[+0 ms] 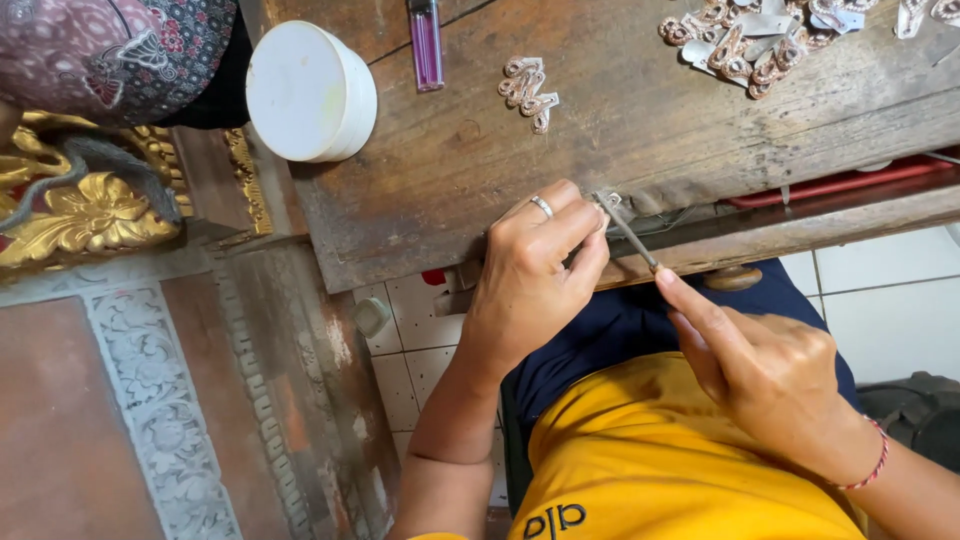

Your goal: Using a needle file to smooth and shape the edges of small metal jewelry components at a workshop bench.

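My left hand [535, 268], with a ring on one finger, pinches a small silvery metal piece [606, 201] against the edge of the worn wooden workbench [640, 130]. My right hand [765, 370], with a red cord at the wrist, holds a thin metal file [632, 236] whose tip rests on that piece. Both hands work over my lap, near the bench's front edge.
On the bench lie a white round lidded container [310, 90], a purple lighter [427, 45], a small ornate copper-coloured piece [528, 90] and a pile of similar pieces [760, 40]. Carved gilded woodwork [80, 200] and a stone wall stand left. White floor tiles [880, 300] show right.
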